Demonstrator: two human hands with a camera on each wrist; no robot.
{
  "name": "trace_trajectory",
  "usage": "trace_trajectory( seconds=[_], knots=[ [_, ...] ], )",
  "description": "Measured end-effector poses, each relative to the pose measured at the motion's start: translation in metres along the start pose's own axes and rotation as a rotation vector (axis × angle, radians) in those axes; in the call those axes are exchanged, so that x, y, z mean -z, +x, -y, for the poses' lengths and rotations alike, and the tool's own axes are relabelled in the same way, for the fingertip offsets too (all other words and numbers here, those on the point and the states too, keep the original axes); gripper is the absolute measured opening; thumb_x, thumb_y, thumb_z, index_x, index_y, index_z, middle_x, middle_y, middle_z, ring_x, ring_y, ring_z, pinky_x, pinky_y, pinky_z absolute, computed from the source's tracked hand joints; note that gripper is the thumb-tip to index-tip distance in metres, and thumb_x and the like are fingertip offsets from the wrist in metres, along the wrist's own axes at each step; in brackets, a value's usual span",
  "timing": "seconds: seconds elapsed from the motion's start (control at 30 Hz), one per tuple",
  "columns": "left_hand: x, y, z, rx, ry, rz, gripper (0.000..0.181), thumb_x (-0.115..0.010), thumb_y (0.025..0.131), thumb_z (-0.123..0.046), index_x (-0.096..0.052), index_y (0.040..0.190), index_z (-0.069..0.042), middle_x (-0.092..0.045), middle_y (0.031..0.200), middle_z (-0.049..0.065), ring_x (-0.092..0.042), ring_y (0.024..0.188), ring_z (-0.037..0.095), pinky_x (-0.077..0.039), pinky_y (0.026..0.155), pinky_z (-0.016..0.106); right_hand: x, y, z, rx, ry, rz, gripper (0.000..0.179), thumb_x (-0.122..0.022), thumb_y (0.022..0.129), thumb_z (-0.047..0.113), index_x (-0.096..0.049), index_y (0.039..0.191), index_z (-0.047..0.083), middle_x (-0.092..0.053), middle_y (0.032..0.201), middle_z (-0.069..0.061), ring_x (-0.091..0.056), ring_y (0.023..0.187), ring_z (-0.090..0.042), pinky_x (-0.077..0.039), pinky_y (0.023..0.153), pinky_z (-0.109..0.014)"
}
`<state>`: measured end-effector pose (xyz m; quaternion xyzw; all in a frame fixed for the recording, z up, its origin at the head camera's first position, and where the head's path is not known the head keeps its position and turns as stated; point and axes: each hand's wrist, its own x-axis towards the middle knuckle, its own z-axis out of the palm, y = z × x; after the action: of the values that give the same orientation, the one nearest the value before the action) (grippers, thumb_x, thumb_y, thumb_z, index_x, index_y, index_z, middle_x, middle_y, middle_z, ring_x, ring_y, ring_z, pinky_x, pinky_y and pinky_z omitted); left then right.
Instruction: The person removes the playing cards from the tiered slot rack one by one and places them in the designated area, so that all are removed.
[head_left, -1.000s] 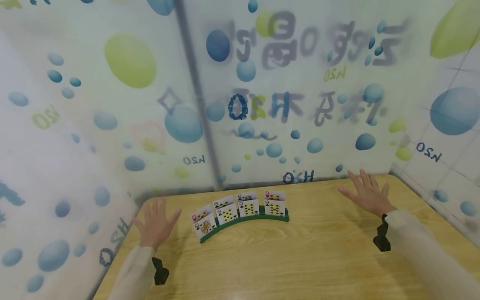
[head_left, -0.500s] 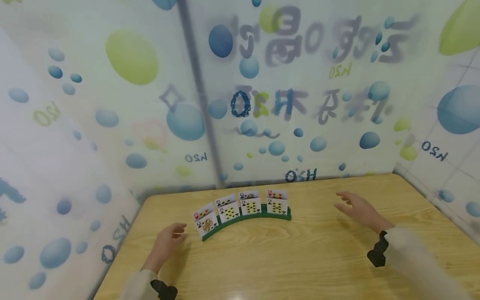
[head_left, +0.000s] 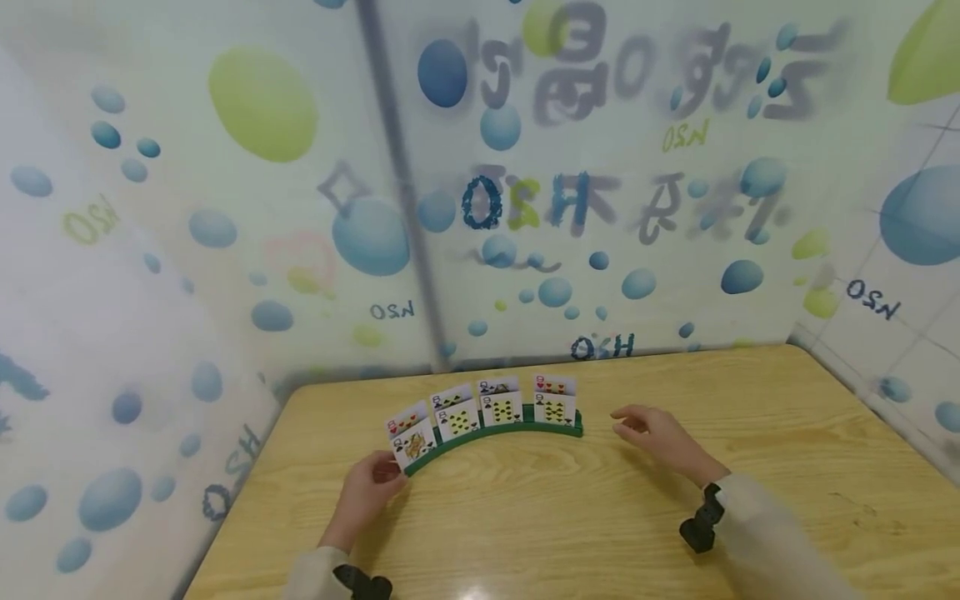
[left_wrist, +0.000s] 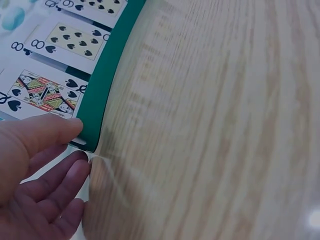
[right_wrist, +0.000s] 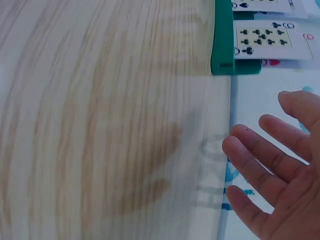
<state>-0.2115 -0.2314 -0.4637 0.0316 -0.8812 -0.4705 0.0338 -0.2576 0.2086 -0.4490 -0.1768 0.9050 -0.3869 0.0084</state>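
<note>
A curved green playing card holder (head_left: 487,434) stands on the wooden table, with playing cards upright in several overlapping pairs. My left hand (head_left: 369,487) is at the holder's left end. In the left wrist view its thumb (left_wrist: 60,129) lies over the front of that end, beside a queen of spades (left_wrist: 45,95), and the index finger passes behind, so the hand pinches the end. My right hand (head_left: 660,437) hovers a short way off the right end, fingers loosely bent and holding nothing. A club card (right_wrist: 262,41) fills the near slot in the right wrist view.
The pale wooden table (head_left: 525,525) reaches back to a translucent wall (head_left: 525,308) printed with blue and green drops. Another printed wall (head_left: 112,375) runs along the left side. Black camera bands (head_left: 701,521) sit on both wrists.
Both hands, spread open and raised a second ago, have come down and inward. My left hand has reached the holder's left end, while the right has moved left toward its right end.
</note>
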Motion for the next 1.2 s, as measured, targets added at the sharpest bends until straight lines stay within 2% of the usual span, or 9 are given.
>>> trace_trajectory(
  seconds=[0.2,0.47,0.63,0.77,0.87,1.2],
  knots=[
    [-0.002,0.005,0.000,0.034,-0.002,-0.011,0.029,-0.068,0.078,-0.002,-0.057,0.103,0.007,-0.062,0.091,0.012,-0.058,0.082,0.022,-0.046,0.067,0.031,-0.012,0.008,0.010,0.020,0.011,-0.009,0.033,-0.054,0.092,0.022,-0.058,0.116,-0.002,-0.062,0.099,-0.007,-0.057,0.087,-0.021,-0.046,0.074,-0.039],
    [0.000,0.009,-0.001,0.051,0.011,0.000,0.027,-0.069,0.076,-0.003,-0.058,0.098,0.007,-0.062,0.088,0.012,-0.058,0.079,0.021,-0.046,0.065,0.031,-0.018,0.021,0.019,0.024,0.052,-0.028,0.033,-0.054,0.092,0.024,-0.059,0.114,-0.001,-0.062,0.097,-0.006,-0.057,0.086,-0.020,-0.046,0.072,-0.037],
    [0.003,0.014,0.000,0.045,0.037,0.031,0.026,-0.070,0.075,-0.003,-0.058,0.096,0.007,-0.062,0.086,0.011,-0.058,0.078,0.021,-0.048,0.064,0.033,-0.019,0.028,0.024,0.083,0.065,-0.069,0.028,-0.057,0.091,0.020,-0.062,0.108,-0.001,-0.063,0.097,-0.009,-0.058,0.084,-0.019,-0.048,0.071,-0.036],
    [0.004,0.017,0.000,0.055,0.053,0.052,0.025,-0.070,0.075,-0.004,-0.059,0.096,0.006,-0.061,0.087,0.011,-0.058,0.078,0.021,-0.048,0.063,0.033,-0.019,0.033,0.028,0.108,0.061,-0.057,0.024,-0.058,0.090,0.018,-0.063,0.105,0.000,-0.063,0.096,-0.009,-0.059,0.083,-0.020,-0.048,0.072,-0.038],
    [0.005,0.017,0.000,0.071,0.053,0.061,0.025,-0.070,0.076,-0.005,-0.059,0.096,0.005,-0.061,0.088,0.010,-0.058,0.079,0.021,-0.047,0.063,0.032,-0.020,0.037,0.029,0.090,0.065,-0.030,0.022,-0.058,0.090,0.018,-0.063,0.104,0.001,-0.063,0.094,-0.006,-0.059,0.081,-0.019,-0.048,0.072,-0.037],
    [0.005,0.017,-0.001,0.073,0.046,0.058,0.024,-0.069,0.076,-0.004,-0.059,0.095,0.005,-0.061,0.087,0.010,-0.058,0.078,0.021,-0.047,0.062,0.031,-0.027,0.045,0.030,0.093,0.048,-0.016,0.009,-0.061,0.087,0.011,-0.063,0.090,0.003,-0.061,0.080,0.000,-0.055,0.073,-0.014,-0.046,0.066,-0.032]
  ],
)
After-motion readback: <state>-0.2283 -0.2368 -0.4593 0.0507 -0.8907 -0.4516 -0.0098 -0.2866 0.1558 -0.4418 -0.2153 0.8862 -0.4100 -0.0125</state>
